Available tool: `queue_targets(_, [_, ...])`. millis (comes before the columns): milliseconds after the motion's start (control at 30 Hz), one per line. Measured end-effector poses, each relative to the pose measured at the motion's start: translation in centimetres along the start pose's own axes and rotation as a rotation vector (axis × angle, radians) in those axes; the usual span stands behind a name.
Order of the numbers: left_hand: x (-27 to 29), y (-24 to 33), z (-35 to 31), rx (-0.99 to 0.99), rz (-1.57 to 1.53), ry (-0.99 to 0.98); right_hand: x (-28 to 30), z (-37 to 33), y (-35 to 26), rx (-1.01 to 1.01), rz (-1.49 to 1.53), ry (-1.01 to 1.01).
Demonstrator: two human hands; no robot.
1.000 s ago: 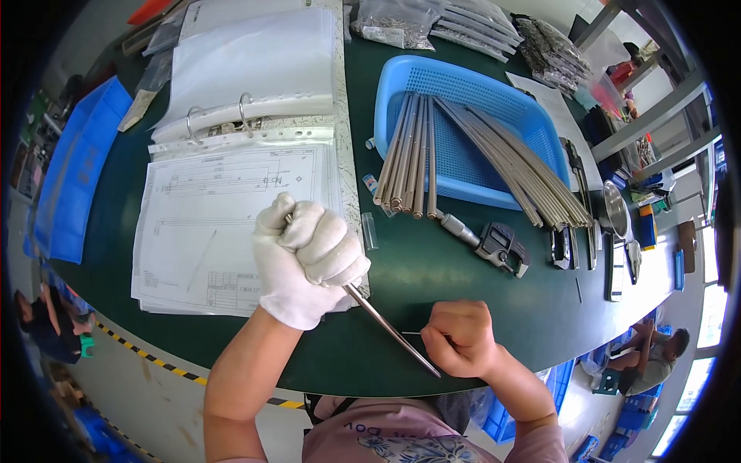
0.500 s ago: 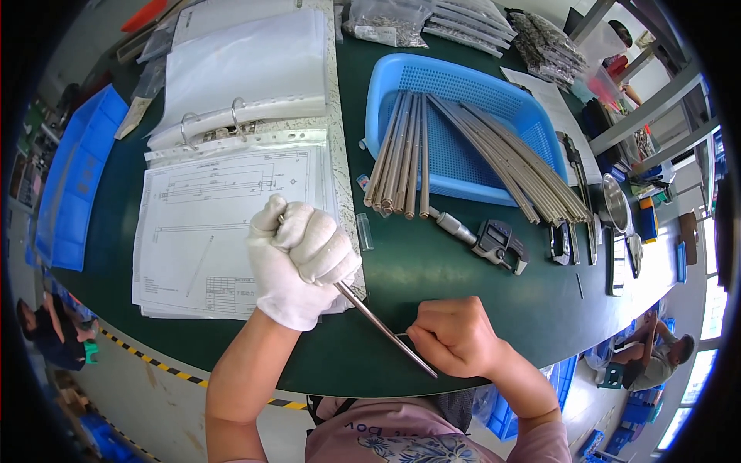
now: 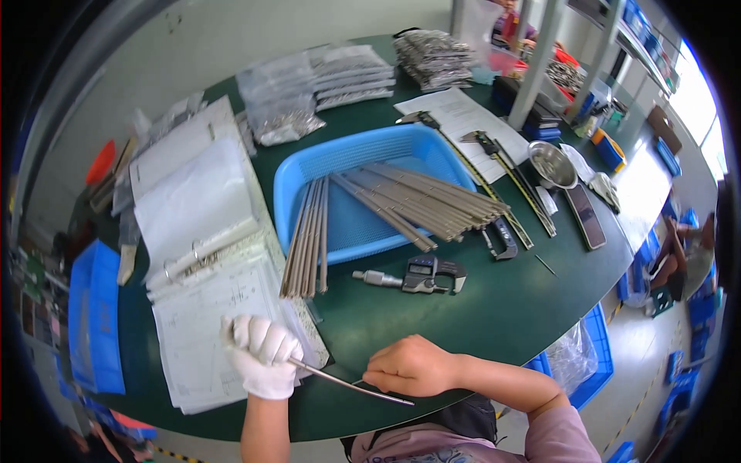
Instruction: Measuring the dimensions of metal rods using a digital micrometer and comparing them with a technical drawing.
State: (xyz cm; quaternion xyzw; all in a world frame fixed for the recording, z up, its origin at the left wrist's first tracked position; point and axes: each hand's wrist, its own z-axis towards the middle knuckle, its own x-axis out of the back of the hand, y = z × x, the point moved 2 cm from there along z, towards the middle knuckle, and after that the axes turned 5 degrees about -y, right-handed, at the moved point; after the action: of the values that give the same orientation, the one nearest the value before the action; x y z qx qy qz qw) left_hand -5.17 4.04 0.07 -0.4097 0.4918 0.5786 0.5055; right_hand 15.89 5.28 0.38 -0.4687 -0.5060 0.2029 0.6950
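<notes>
Gripping a slim metal rod point(image 3: 347, 383), the left hand point(image 3: 264, 356) wears a white glove and is balled into a fist, fingers wrapped fully round one end. The rod slants out from it toward the lower right, over the near edge of the green desk point(image 3: 494, 316), and its other end is free, just below the right hand point(image 3: 409, 366). That one is bare, its fingers curled in tightly on a thin pin point(image 3: 357, 382); only the tip sticks out beside the rod, and whether the two touch cannot be told. Between them the hands leave the middle of the rod bare.

Under and behind the glove lie drawing sheets point(image 3: 204, 339), the lower pages of a ring binder point(image 3: 193, 181) spread flat along the left part of the desk. Beyond the right hand rests a digital micrometer point(image 3: 421, 276), with a short dark pin point(image 3: 545, 265) well to its right. Farther back stands a blue perforated basket point(image 3: 298, 165); a small bundle of rods point(image 3: 306, 239) leans over its front left, and a larger, fanned stack point(image 3: 440, 202) crosses its right side. Past that stack are a phone point(image 3: 586, 216), two calipers and a steel bowl point(image 3: 551, 164). Silvery bags point(image 3: 351, 77) are piled at the far edge.
</notes>
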Motion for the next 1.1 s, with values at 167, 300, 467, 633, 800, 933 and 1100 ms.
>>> queue_targets(167, [-9.4, 0.9, -1.3, -0.117, 0.327, -0.335, 1.6, -6.4, 2.4, -0.013, 0.328, 0.252])
queue_targets(300, [-17.0, -3.3, 0.7, -0.628, 0.541, -0.712, 2.2, -11.2, 3.5, -0.089, 0.258, 0.577])
queue_targets(467, [-15.9, -8.0, 5.4, -0.672, 1.631, -1.297, 1.7, -12.6, 2.1, -0.138, 0.194, 0.754])
queue_targets(633, [-11.8, -16.1, 12.7, -0.236, 2.028, -1.545, 1.9, -15.1, 4.0, -0.065, 0.181, 0.933])
queue_targets(800, [-9.1, -15.2, 13.9, -0.181, 2.277, -1.422, 2.7, -15.6, 3.8, -0.076, 0.254, 0.952])
queue_targets(933, [-9.1, -14.5, 13.8, -0.201, 2.291, -1.333, 3.1, -15.0, 3.5, -0.113, 0.085, 0.922])
queue_targets(1100, [-12.8, -9.5, 11.1, -0.468, 2.379, -1.082, 3.1, -14.9, 3.0, -0.142, 0.015, 0.943])
